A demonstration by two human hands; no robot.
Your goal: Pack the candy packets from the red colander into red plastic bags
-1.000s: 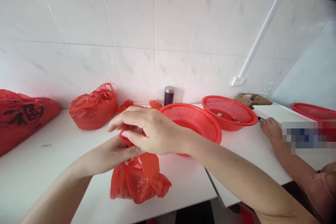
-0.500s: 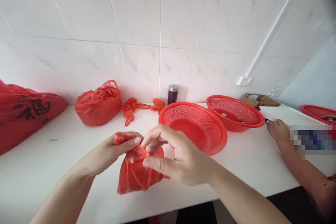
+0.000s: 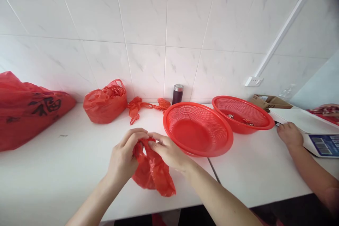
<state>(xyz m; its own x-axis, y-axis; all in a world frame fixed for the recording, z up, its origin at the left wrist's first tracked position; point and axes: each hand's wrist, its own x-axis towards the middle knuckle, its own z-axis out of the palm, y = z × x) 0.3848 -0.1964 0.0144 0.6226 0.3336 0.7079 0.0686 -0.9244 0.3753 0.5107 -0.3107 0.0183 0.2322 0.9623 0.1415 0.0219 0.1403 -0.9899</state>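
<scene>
My left hand (image 3: 124, 155) and my right hand (image 3: 166, 150) meet at the top of a small red plastic bag (image 3: 152, 173) that rests on the white counter (image 3: 58, 169). Both hands pinch the bag's gathered top, fingers curled around the plastic. The bag's body bulges below and between my wrists. Just right of my right hand stands an empty red mesh basket (image 3: 198, 129).
A second red basket (image 3: 242, 114) with small items sits further right. A tied red bag (image 3: 106, 101), a large printed red bag (image 3: 29, 109), loose red plastic (image 3: 144, 106) and a dark flask (image 3: 177, 94) line the tiled wall. Another person's hand (image 3: 290, 135) rests by a scale (image 3: 321, 144).
My hands have lowered and come together on the bag's top; the right hand, earlier above and in front of the bag, now pinches it beside the left. The view has shifted left.
</scene>
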